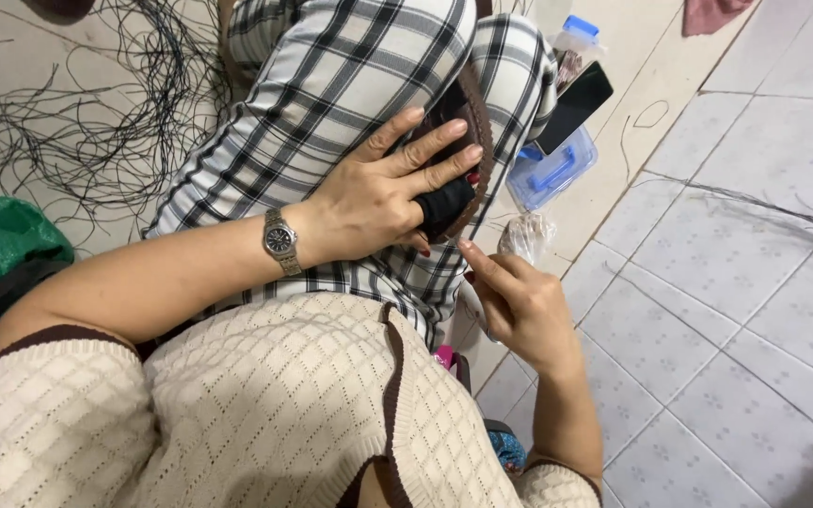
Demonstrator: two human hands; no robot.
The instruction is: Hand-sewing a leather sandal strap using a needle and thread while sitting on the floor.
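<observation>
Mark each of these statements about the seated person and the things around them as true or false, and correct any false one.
1. The left hand lies flat on a dark brown-edged piece held on the lap. True.
2. A wristwatch sits on the right wrist. False: it is on the left wrist.
3. The right hand is pinched shut on something small and pale. True, though what it holds cannot be made out.
4. A blue-handled clear plastic box stands on the floor beside the leg. True.
5. The loose dark strands lie on the grey tiles at the right. False: they are spread at the upper left.
</observation>
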